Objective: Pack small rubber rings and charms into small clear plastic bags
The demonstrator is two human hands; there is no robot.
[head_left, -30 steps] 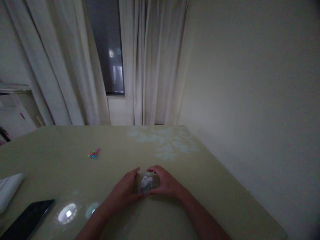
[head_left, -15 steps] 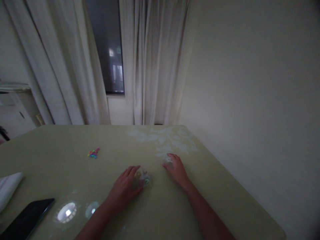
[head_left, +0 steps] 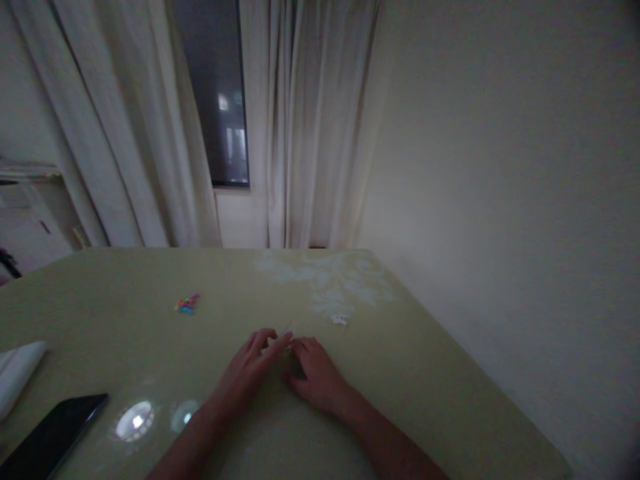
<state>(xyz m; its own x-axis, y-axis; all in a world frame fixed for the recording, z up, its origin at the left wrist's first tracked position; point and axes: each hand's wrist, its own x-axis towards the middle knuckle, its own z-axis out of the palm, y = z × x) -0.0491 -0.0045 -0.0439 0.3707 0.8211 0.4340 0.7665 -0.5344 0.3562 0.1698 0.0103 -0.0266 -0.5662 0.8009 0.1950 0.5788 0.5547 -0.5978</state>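
Note:
Both hands meet near the middle of the table. My left hand (head_left: pixel 250 367) has its thumb and fingers closed around a small see-through plastic thing (head_left: pixel 286 329), of which only a thin edge shows above the fingertips. My right hand (head_left: pixel 317 377) curls in from the other side, fingers and thumb at the same thing. A yellowish bit (head_left: pixel 287 350) shows between the hands, too small and dim to name. Beyond my right hand lies a small white piece (head_left: pixel 339 320), touched by neither hand.
A little heap of bright coloured pieces (head_left: pixel 187 305) lies at the left on the greenish table (head_left: pixel 240 287). A black phone or tablet (head_left: pixel 55 433) and a white object (head_left: pixel 20 377) are at the near left. A wall (head_left: pixel 500 200) runs along the right.
My right hand has come left and nearer, leaving the white piece on the table, and now meets my left hand. The left fingers have closed in over the see-through thing.

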